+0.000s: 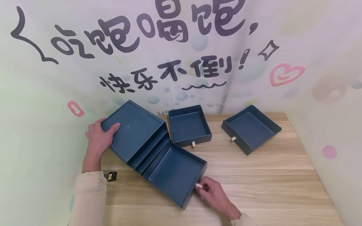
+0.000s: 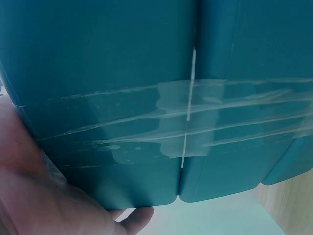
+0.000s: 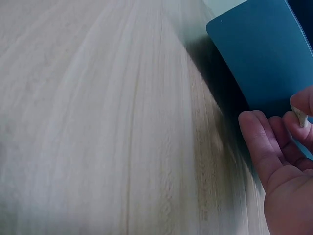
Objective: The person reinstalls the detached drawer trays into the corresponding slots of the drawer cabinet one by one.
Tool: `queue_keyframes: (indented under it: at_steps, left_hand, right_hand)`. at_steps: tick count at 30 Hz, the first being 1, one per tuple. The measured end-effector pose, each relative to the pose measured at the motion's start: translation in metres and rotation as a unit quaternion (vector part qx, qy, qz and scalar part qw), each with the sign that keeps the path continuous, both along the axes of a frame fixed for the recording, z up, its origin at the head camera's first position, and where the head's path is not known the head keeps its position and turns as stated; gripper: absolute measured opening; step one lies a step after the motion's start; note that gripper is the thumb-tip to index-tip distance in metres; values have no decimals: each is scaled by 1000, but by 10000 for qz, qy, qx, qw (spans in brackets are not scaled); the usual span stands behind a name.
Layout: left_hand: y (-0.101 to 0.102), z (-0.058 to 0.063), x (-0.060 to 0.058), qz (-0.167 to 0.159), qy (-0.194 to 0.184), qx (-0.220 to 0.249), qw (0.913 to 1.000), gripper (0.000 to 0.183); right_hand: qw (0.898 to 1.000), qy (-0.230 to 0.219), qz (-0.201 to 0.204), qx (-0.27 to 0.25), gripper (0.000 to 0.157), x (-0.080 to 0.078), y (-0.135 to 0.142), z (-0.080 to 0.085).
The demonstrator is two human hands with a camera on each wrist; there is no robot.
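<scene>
A blue stacked drawer unit stands turned at an angle on the table. My left hand grips its far left edge, thumb on top and other fingers mostly hidden. Clear tape runs across the side of its stacked tiers in the left wrist view. From the lowest visible tier, an open-topped drawer sticks out toward the front right, with nothing seen inside. My right hand pinches its small white pull tab between thumb and index finger, while the other fingers lie near the drawer front.
Two loose blue drawers lie farther back on the wooden table: a near one beside the unit and another to the right, each with a white tab. A printed curtain hangs behind.
</scene>
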State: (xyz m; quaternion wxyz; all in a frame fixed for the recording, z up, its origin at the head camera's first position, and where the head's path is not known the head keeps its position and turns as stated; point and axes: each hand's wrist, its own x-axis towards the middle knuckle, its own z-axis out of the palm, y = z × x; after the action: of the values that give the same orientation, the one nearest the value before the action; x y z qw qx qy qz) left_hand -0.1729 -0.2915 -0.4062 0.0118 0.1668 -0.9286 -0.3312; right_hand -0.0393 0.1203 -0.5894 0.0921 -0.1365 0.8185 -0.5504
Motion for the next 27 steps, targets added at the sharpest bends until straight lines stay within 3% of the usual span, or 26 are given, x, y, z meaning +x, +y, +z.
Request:
queue_keyframes:
  at_steps: [13,27]
  left_hand:
    - [-1,-2,-1,19,9,9,10000,93]
    - [-1,-2,0,7,7,2,10000,93]
  right_hand:
    - [9993,206,-156,286,23,-2,-9,-3]
    - [9979,1,-477,437,23,1,-15,-5]
